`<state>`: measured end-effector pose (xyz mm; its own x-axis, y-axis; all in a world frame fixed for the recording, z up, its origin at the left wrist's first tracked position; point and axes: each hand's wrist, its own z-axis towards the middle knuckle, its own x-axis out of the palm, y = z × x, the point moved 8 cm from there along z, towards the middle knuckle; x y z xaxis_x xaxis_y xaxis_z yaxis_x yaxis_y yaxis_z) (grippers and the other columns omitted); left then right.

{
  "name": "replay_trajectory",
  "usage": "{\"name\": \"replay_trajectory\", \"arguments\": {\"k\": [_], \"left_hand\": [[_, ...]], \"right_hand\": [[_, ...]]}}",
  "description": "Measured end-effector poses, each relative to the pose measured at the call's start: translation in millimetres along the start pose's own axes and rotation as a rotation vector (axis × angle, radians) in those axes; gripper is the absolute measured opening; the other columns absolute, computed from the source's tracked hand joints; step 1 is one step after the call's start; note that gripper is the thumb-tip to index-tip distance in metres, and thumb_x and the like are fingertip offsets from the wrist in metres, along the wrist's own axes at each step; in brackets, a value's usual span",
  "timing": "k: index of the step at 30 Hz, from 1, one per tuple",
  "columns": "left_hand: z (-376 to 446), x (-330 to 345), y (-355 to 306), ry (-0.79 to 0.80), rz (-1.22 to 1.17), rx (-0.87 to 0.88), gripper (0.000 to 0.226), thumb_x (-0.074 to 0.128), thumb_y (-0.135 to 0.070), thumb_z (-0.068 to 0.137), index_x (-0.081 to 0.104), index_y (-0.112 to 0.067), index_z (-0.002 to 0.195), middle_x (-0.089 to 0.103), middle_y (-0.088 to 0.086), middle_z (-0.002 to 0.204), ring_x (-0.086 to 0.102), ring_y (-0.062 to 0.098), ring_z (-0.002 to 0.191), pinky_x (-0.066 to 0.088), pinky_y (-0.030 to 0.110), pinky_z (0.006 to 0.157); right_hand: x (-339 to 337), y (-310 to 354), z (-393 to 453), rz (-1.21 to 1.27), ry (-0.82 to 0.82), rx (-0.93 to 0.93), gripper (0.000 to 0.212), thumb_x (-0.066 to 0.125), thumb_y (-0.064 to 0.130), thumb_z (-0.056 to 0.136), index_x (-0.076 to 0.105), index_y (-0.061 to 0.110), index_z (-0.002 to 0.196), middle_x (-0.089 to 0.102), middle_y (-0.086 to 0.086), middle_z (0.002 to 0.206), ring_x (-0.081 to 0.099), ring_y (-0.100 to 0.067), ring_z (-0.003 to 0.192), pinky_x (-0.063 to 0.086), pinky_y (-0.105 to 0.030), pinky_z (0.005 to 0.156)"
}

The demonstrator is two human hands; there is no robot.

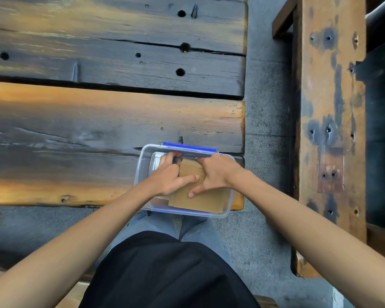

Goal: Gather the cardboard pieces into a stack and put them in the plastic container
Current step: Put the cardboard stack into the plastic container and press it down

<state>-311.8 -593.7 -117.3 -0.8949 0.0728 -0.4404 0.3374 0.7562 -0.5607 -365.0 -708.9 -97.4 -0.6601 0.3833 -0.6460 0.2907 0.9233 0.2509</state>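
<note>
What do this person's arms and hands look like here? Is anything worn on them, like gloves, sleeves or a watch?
Both arms are bare along all that shows, with no sleeve in view. The left hand and the right hand are bare too: no gloves, and no ring, watch or bracelet that I can see. Below them are a black top and grey-blue trousers.

Light here is soft and even, daylight-ish, no hard shadows anywhere. The wooden table [98, 121] picks up a dull sheen on its planks, brightest in the orange streaks on the left. My left hand [171, 176] and right hand [216, 174] are a bit smeared, and so is the far rim of the plastic container [228, 203]. Wide-angle lens bends the bench [329, 107] on the right and stretches my forearms near the bottom corners. The far right edge goes dark.
</note>
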Motion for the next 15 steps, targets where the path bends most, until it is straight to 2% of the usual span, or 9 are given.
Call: {"name": "replay_trajectory", "arguments": {"k": [3, 6, 9, 11, 15], "left_hand": [[0.4, -1.6, -1.6, -0.017, 0.030, -0.020, 0.073, 0.053, -0.064, 0.089, 0.060, -0.006, 0.133, 0.027, 0.006, 0.148, 0.024, 0.020, 0.141, 0.027, 0.037, 0.118], [-0.3, -1.9, -1.7, -0.033, 0.044, -0.036, 0.084, 0.052, -0.066, 0.088, 0.043, -0.007, 0.147, 0.025, 0.005, 0.151, 0.020, 0.022, 0.145, 0.028, 0.043, 0.118], [0.1, -0.7, -1.7, -0.029, 0.049, -0.070, 0.094, 0.047, -0.073, 0.079, 0.044, -0.009, 0.147, 0.026, 0.005, 0.151, 0.020, 0.022, 0.144, 0.031, 0.047, 0.116], [0.5, -0.4, -1.1, -0.030, 0.049, -0.082, 0.099, 0.044, -0.076, 0.073, 0.046, -0.009, 0.145, 0.027, 0.005, 0.150, 0.021, 0.022, 0.143, 0.032, 0.046, 0.116], [0.9, 0.6, 1.8, -0.021, -0.012, -0.032, 0.108, 0.052, -0.079, 0.066, 0.042, -0.007, 0.147, 0.026, 0.004, 0.154, 0.020, 0.020, 0.144, 0.026, 0.036, 0.117]], "right_hand": [[0.1, 0.8, 1.2, 0.014, 0.042, 0.010, 0.099, 0.069, 0.090, 0.051, 0.061, 0.015, 0.115, 0.071, -0.011, 0.108, 0.067, -0.033, 0.102, 0.056, -0.041, 0.083], [-0.5, 0.7, -2.2, 0.011, -0.002, 0.014, 0.098, 0.069, 0.090, 0.051, 0.061, 0.015, 0.114, 0.070, -0.013, 0.107, 0.066, -0.035, 0.102, 0.054, -0.039, 0.079], [-0.6, -0.7, -3.9, 0.013, -0.030, 0.018, 0.097, 0.069, 0.090, 0.050, 0.063, 0.016, 0.112, 0.071, -0.013, 0.106, 0.067, -0.035, 0.101, 0.051, -0.039, 0.077], [-1.4, -0.6, -3.4, 0.018, -0.031, 0.018, 0.096, 0.069, 0.091, 0.049, 0.063, 0.018, 0.112, 0.071, -0.013, 0.105, 0.067, -0.035, 0.101, 0.050, -0.039, 0.076], [-3.4, -1.6, -5.8, 0.025, -0.056, 0.000, 0.096, 0.068, 0.092, 0.048, 0.064, 0.019, 0.111, 0.072, -0.011, 0.094, 0.067, -0.034, 0.093, 0.044, -0.036, 0.069]]}}
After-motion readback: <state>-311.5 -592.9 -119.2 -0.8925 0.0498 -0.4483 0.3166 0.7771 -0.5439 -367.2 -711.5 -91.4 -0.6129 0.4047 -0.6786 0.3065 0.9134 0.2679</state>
